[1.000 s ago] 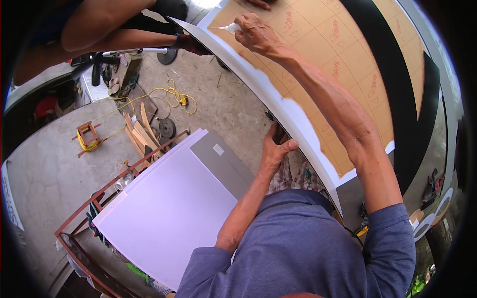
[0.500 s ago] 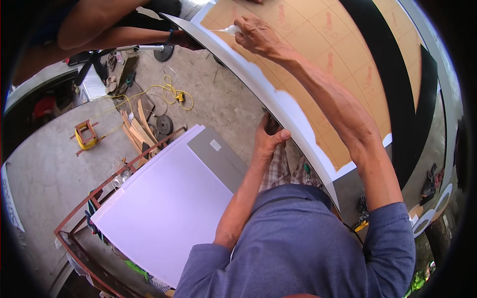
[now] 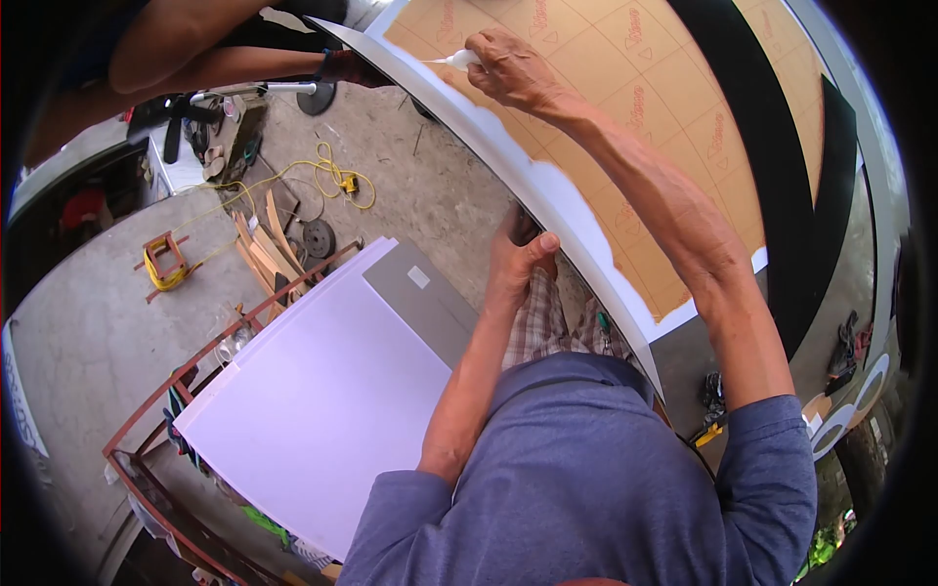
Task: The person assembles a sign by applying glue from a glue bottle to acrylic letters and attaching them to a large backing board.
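My right hand (image 3: 513, 70) is closed round a small white squeeze bottle (image 3: 463, 60) with a thin nozzle. The nozzle tip points left, at the seam between a large panel (image 3: 576, 127) and the thin strip (image 3: 469, 122) standing along its curved edge. Brown paper with red print covers most of the panel, leaving a white border. Lower down, my left hand (image 3: 523, 256) grips the strip's outer side, thumb near its top edge; the fingers are partly hidden behind it. Another person's hand (image 3: 357, 68) touches the strip's outer side near its far end.
White sheets (image 3: 322, 391) lie stacked on a rusty metal frame (image 3: 147, 430) to the left. On the concrete floor are wood strips (image 3: 264, 249), a yellow cord (image 3: 327, 166) and a reel of yellow cord (image 3: 166, 262). A black curved band (image 3: 743, 98) crosses the panel's right part.
The whole view has shifted slightly. Against the panel, my right hand and the bottle have moved a little along the seam towards me. My left hand keeps its hold.
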{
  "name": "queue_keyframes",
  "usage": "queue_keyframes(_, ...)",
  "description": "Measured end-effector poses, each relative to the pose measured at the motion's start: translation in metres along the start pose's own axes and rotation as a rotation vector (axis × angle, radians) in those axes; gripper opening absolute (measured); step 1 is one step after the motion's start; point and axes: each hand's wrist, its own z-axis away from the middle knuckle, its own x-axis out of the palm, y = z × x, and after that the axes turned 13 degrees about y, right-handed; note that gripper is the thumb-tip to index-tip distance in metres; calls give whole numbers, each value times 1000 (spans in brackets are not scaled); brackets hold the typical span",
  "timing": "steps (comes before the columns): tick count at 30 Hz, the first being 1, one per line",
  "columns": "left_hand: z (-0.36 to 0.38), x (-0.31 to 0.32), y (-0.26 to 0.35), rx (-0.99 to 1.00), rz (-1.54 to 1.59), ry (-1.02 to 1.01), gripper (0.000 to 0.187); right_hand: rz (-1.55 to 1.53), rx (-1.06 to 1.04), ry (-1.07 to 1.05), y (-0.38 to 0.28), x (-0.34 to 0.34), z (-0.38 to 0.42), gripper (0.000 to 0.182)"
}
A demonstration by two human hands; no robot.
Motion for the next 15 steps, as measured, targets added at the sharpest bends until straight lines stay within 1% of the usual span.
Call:
queue_keyframes(5,0,1,-2,28,16,-18,106,29,15,-21,-3,-9,5,19)
queue_keyframes(8,-2,3,-4,82,-26,30,108,34,30,-52,-3,-14,8,21)
queue_keyframes(11,-1,1,-4,55,39,-29,105,28,13,-43,-3,-19,12,21)
queue_keyframes(15,-5,0,-11,93,-45,36,107,36,28,-64,-5,-28,17,20)
